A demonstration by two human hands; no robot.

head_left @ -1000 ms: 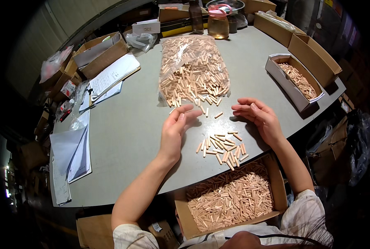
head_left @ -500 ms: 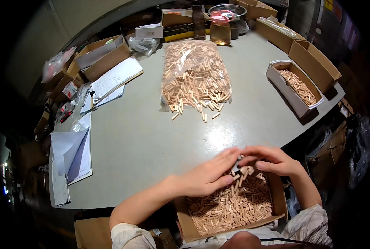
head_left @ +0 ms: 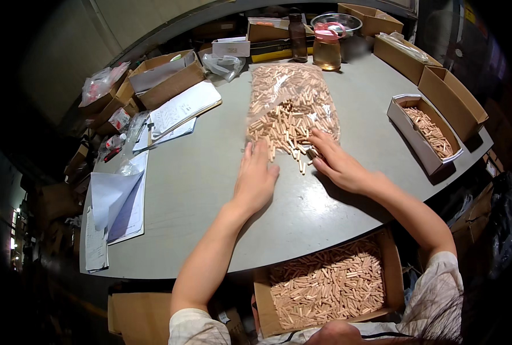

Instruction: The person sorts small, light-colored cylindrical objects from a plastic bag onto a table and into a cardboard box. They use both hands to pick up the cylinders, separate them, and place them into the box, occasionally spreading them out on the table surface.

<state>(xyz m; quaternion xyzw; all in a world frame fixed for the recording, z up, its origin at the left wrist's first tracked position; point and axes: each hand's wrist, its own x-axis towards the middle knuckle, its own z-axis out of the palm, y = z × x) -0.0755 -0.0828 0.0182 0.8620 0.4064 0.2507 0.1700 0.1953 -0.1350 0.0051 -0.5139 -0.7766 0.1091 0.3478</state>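
A clear plastic bag (head_left: 267, 86) full of small wooden dowels lies flat on the grey table. Loose dowels (head_left: 293, 135) spill from its near end. My left hand (head_left: 254, 181) rests at the left of this spill, fingers stretched forward and touching the bag's near edge. On the other side, my right hand (head_left: 343, 167) reaches in with fingers extended over the dowels and the thumb apart. Something small and dark by its thumb is too unclear to name. Below the table edge, an open cardboard box (head_left: 395, 270) at my lap holds many more dowels.
A narrow white box (head_left: 402, 129) of dowels stands at the right, beside an empty brown box (head_left: 454, 100). At the back are a dark bottle (head_left: 298, 40) and a pink-lidded jug (head_left: 327, 53). Notebooks (head_left: 184, 106) and papers (head_left: 123, 201) lie along the left.
Both hands have moved from above the lap box, where dowels were dropping, forward to the near end of the bag. They are now apart, one on each side of the spill.
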